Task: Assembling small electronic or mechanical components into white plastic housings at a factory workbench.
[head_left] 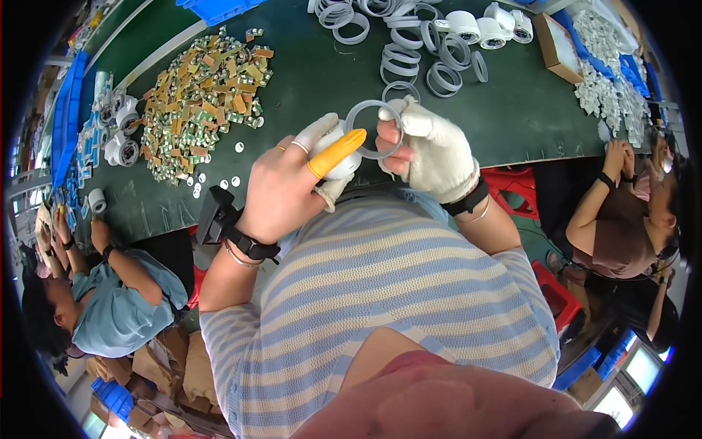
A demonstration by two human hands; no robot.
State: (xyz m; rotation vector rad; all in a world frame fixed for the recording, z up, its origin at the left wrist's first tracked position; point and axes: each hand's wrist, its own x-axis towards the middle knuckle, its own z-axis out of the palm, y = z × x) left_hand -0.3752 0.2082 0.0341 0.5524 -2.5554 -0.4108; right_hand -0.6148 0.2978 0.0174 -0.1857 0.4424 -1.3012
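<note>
My left hand (274, 186), with a yellow cover on one finger and white covers on others, is closed around a white round part (342, 168). The yellow finger points across it toward a translucent ring (376, 154). That ring is gripped at its right side by my right hand (442, 157), which wears a white glove with bare fingertips. It overlaps the right edge of the white part in this view; whether the two touch I cannot tell. Both hands are over the table's near edge.
A big heap of small green-and-brown circuit boards (208, 102) lies left on the green table (314, 80). More translucent rings (401, 62) and white round housings (464, 28) are at the far side. Clear pieces (610, 102) lie far right. Co-workers sit on both sides.
</note>
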